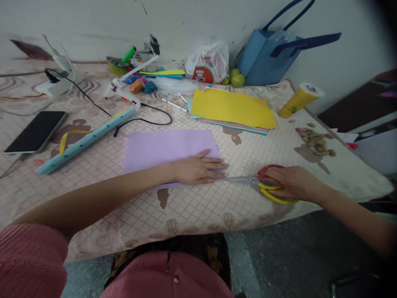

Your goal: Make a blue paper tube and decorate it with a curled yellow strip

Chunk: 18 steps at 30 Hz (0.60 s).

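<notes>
A sheet of lilac paper (167, 149) lies on the patterned tablecloth in front of me. My left hand (200, 169) rests flat on its right part, fingers stretched toward the right edge; my forearm covers much of the near edge. My right hand (294, 184) is closed round the handles of a pair of scissors (254, 181), one handle red and the other yellow. The scissors' blades point left, and their tips reach the paper's near right corner beside my left fingertips. Whether the tips are cutting into the paper I cannot tell.
Yellow sheets (232, 108) top a paper stack behind. A glue gun (124, 93) with its cord, a light-blue strip (87, 140) and a phone (36, 131) lie left. At right are a yellow cylinder (298, 101) and peanuts (318, 142). A blue bag (266, 58) stands behind.
</notes>
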{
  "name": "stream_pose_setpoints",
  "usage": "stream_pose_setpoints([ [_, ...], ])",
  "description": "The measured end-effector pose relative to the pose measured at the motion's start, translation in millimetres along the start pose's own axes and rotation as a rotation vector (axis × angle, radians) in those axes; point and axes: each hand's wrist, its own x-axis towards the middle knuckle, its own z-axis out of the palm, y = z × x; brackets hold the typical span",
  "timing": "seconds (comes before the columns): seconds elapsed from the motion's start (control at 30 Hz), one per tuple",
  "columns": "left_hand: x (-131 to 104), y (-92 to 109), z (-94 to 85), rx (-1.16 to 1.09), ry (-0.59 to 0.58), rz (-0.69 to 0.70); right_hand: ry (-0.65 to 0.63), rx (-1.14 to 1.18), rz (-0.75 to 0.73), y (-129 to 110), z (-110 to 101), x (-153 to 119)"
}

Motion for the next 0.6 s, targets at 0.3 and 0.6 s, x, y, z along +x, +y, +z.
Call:
stream_pose_setpoints([
  [0.3,0.6,-0.2,-0.9,-0.004,-0.013,-0.006,-0.043,0.048,0.003,-5.4,-9.8,6.9],
  [0.6,0.0,-1.0,0.7,-0.008,0.007,0.007,-0.055,0.064,0.049,-8.4,-9.0,5.8],
])
